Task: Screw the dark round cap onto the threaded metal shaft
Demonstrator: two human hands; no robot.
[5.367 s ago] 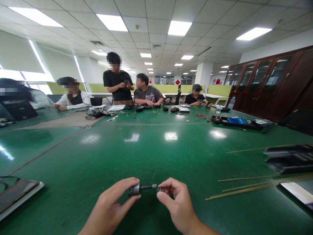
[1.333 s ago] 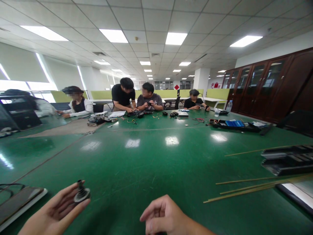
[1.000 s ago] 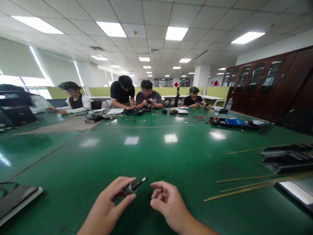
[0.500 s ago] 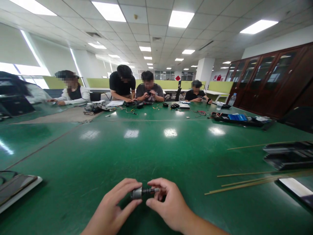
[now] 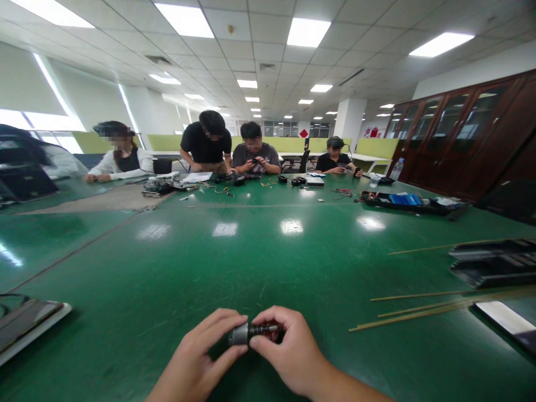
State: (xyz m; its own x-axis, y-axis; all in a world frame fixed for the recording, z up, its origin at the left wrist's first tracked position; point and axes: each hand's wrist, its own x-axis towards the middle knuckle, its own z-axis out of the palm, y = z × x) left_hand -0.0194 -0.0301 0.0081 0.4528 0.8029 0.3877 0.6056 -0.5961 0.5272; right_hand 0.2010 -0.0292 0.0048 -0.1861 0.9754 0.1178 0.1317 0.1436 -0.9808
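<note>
A grey metal cylinder with a thin dark shaft [image 5: 238,335] is held just above the green table [image 5: 201,257], near its front edge. My left hand [image 5: 205,349] grips the cylinder's body between thumb and fingers. On the other side, my right hand [image 5: 288,346] curls around the shaft, its thumb and index finger close to where the shaft meets the body. The shaft's pale tip points right, towards my right palm. Some of my right fingers are hidden behind the shaft and hand.
Thin brass-coloured rods [image 5: 402,321], black metal parts [image 5: 494,259] and a phone-like slab [image 5: 506,324] lie at right. A tablet-like device [image 5: 31,324] is at left. Across the table, a black tray [image 5: 406,205] sits near several seated or leaning people.
My left hand and the cylinder have shifted slightly right, closer to my right hand. My right fingers now sit nearer the cylinder's body. Across the table, the leaning person has moved a little.
</note>
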